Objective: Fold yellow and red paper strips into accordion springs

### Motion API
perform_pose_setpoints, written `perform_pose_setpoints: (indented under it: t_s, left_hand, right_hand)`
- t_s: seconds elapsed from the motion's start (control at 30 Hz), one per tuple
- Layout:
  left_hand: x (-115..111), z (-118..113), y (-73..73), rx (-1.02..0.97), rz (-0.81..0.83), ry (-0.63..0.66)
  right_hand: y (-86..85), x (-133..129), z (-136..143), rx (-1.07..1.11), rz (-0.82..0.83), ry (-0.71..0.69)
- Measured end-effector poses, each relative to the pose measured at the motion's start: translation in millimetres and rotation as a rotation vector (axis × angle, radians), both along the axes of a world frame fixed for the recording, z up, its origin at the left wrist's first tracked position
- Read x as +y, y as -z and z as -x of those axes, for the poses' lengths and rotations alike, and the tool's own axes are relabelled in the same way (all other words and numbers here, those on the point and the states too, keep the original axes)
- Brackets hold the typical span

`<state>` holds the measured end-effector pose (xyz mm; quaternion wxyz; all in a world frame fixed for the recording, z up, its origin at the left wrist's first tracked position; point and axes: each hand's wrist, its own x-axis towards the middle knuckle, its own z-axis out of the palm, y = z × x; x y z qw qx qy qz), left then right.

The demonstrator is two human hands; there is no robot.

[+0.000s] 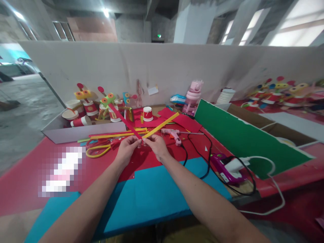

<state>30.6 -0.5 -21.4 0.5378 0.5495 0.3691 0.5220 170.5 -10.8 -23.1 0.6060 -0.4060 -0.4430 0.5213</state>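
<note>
Between my hands a red paper strip (125,121) and a yellow paper strip (163,125) meet at their near ends, making a V that opens away from me. My left hand (128,147) pinches the red strip at that joint. The fingers of my right hand (157,145) are closed on the yellow strip, right beside it. The fingertips hide how the two ends overlap. Just beyond my right hand lies a pink glue gun (173,135). Left of my left hand are yellow-handled scissors (98,151) and several loose paper strips (113,134).
Paper-cup figures (89,107) stand in a low grey box at the back left. A white-and-red cup (147,114) and a pink bottle (193,96) stand farther back. On the right are a green-sided box (235,135), a purple power strip (227,170) and cables. Blue sheets (157,192) cover the near edge.
</note>
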Motion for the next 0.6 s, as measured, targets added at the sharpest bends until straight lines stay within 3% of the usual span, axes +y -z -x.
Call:
perform_pose_setpoints:
  t_s: [0.3, 0.4, 0.6]
  left_hand:
    - [1.8, 0.8, -0.8, 0.000, 0.022, -0.033]
    - [0.9, 0.6, -3.3, -0.057, 0.062, -0.022]
    - [0.7, 1.5, -2.7, -0.088, 0.086, 0.037]
  right_hand:
    - [0.6, 0.3, -1.4, -0.154, -0.117, 0.011]
    - [2.4, 3.5, -3.2, -0.043, -0.086, -0.033]
    - [3.2, 3.6, -5.0, 0.213, 0.138, -0.167]
